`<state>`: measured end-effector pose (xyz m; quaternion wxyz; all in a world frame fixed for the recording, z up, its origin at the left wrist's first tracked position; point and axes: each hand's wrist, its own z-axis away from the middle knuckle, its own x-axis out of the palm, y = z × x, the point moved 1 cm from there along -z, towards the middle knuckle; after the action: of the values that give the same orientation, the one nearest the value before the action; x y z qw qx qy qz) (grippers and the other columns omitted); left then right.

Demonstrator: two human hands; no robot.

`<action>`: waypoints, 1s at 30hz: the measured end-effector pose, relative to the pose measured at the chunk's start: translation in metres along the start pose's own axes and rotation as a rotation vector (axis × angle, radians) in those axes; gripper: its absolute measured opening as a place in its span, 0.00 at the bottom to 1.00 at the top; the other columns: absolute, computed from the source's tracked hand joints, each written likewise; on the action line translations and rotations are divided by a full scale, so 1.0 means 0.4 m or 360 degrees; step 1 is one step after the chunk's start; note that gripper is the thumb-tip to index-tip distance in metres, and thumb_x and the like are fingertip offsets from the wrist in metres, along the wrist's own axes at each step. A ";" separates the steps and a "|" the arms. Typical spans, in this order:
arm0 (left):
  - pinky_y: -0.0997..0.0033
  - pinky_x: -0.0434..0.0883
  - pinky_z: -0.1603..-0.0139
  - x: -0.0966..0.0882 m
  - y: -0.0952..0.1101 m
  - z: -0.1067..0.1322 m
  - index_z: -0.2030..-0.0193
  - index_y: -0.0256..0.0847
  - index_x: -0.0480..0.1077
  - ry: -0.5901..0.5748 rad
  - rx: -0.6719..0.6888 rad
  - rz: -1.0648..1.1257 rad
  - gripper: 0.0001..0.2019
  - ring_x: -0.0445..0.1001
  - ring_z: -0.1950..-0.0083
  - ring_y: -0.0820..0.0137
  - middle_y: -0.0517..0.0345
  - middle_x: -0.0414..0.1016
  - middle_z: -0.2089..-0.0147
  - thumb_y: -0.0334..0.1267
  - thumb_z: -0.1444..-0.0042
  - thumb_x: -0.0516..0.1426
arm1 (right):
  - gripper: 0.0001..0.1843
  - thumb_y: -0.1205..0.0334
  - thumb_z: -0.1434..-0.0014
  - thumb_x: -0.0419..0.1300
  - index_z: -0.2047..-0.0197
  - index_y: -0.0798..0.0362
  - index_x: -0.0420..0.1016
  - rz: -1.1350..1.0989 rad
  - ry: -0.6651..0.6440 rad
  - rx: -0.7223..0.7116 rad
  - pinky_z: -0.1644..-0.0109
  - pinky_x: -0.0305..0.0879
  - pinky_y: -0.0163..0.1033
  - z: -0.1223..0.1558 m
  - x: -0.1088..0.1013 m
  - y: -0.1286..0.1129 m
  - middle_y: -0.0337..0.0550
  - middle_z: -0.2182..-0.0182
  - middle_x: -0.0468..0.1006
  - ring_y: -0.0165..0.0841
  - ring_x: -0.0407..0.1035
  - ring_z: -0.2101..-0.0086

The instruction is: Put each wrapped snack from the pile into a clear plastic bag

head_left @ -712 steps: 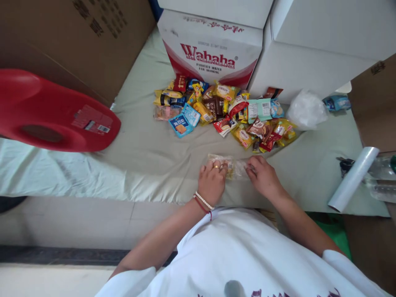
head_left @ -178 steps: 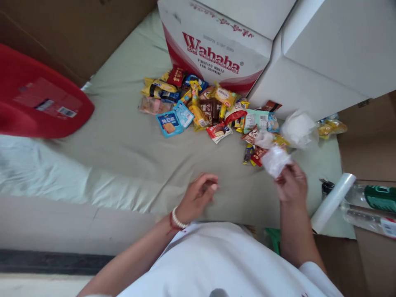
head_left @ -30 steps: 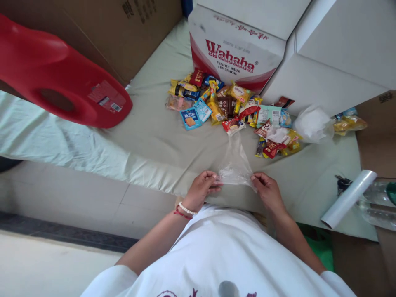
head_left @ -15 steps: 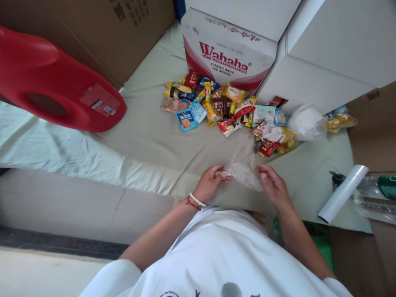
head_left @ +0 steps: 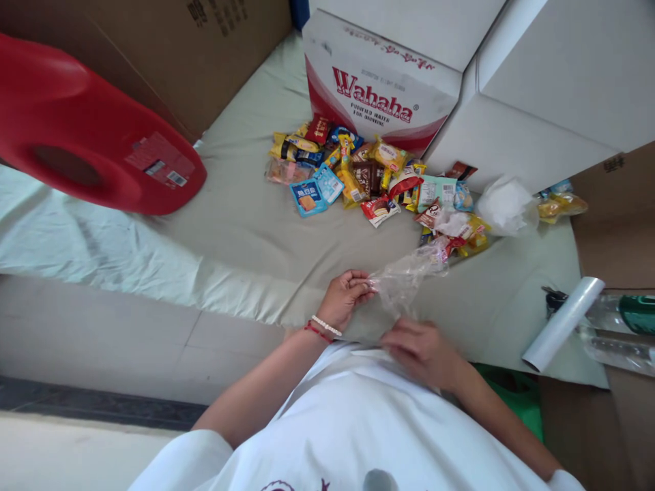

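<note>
A clear plastic bag (head_left: 404, 278) stretches from my left hand (head_left: 344, 299) towards the snack heap on the right, its far end against some wrappers. The fingers of my left hand are closed on the bag's left edge. My right hand (head_left: 422, 349), smeared by motion, is close in front of my shirt, just below the bag; whether its fingers hold any of the plastic cannot be made out. Beyond the bag lie many small packaged snacks, among them a blue packet (head_left: 308, 198), a red and white packet (head_left: 380, 210) and a yellow packet (head_left: 391, 155).
Behind the snacks stands a white and red Wahaha carton (head_left: 376, 88). A large red plastic jug (head_left: 102, 143) is on the left. To the right are a crumpled white plastic bag (head_left: 507, 204), a silvery roll (head_left: 563, 324) and clear bottles (head_left: 608, 312). A pale green cloth (head_left: 245, 252) covers the surface.
My right hand has moved down and left, towards my body. The clear bag now extends further right, to the snacks. My left hand has kept its hold, almost in place.
</note>
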<state>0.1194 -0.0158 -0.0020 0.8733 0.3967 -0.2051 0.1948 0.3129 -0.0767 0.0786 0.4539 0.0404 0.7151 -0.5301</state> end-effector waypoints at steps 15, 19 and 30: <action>0.73 0.70 0.62 0.018 -0.021 0.025 0.64 0.38 0.75 -0.0211 0.0278 -0.0490 0.13 0.74 0.67 0.73 0.60 0.78 0.68 0.40 0.55 0.70 | 0.23 0.40 0.43 0.64 0.60 0.53 0.82 -0.0851 0.0318 0.0937 0.68 0.61 0.35 -0.143 0.014 0.156 0.39 0.72 0.78 0.31 0.67 0.72; 0.72 0.70 0.62 0.008 -0.018 0.025 0.67 0.39 0.74 -0.0154 0.0303 -0.0431 0.15 0.74 0.69 0.73 0.62 0.75 0.71 0.47 0.52 0.69 | 0.19 0.47 0.51 0.72 0.62 0.53 0.82 -0.1126 0.0225 0.0907 0.66 0.62 0.35 -0.152 0.031 0.151 0.38 0.72 0.77 0.30 0.67 0.71; 0.60 0.77 0.50 -0.070 0.061 0.047 0.66 0.42 0.66 0.0043 0.0163 0.0425 0.16 0.80 0.60 0.69 0.61 0.80 0.63 0.38 0.53 0.69 | 0.17 0.53 0.56 0.74 0.65 0.49 0.76 -0.1777 0.0838 0.1044 0.67 0.67 0.35 -0.111 0.006 0.177 0.35 0.71 0.74 0.28 0.67 0.72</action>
<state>0.0798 -0.0202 0.0099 0.8209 0.4071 -0.2343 0.3248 0.3229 -0.0117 0.0270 -0.1105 -0.0710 0.5182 -0.8451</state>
